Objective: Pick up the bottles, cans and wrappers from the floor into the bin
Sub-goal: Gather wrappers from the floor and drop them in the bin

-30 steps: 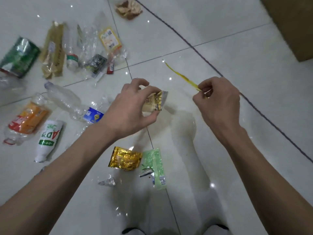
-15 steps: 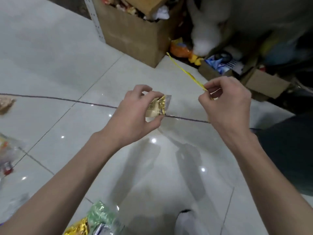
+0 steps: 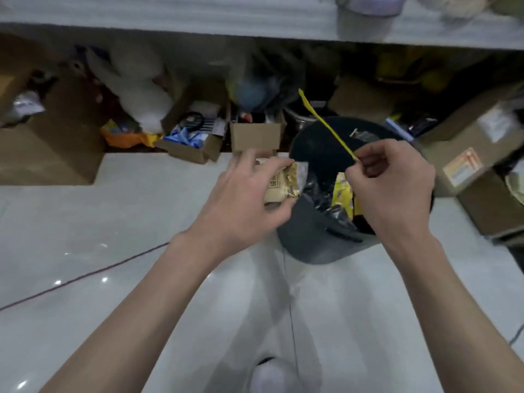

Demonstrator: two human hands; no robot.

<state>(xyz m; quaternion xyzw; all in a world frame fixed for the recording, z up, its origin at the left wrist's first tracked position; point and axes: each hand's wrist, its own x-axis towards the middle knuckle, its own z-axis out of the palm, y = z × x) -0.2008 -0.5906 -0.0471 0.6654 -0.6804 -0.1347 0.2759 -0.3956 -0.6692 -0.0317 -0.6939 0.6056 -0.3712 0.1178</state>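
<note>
From the head view, we see a round dark grey plastic bin (image 3: 314,245) lined with a black bag on the pale tiled floor (image 3: 113,222). Our left hand (image 3: 243,205) grips a small gold foil wrapper (image 3: 286,184) at the bin's left rim. Our right hand (image 3: 397,188) pinches a thin yellow plastic strip (image 3: 326,124) above the bin's opening. 1 yellow packet (image 3: 341,194) lies inside the bin. Cardboard boxes (image 3: 255,136) stand behind the bin.

Floor (image 3: 113,236): glossy pale tile, smooth, reflective.
Bin (image 3: 309,245): dark matt plastic; glossy black liner inside.
Wrapper (image 3: 286,184): shiny crinkled foil-like film, gold and cream.
Strip (image 3: 326,126): thin yellow film, smooth.
Boxes (image 3: 255,136): matt brown cardboard.
</note>
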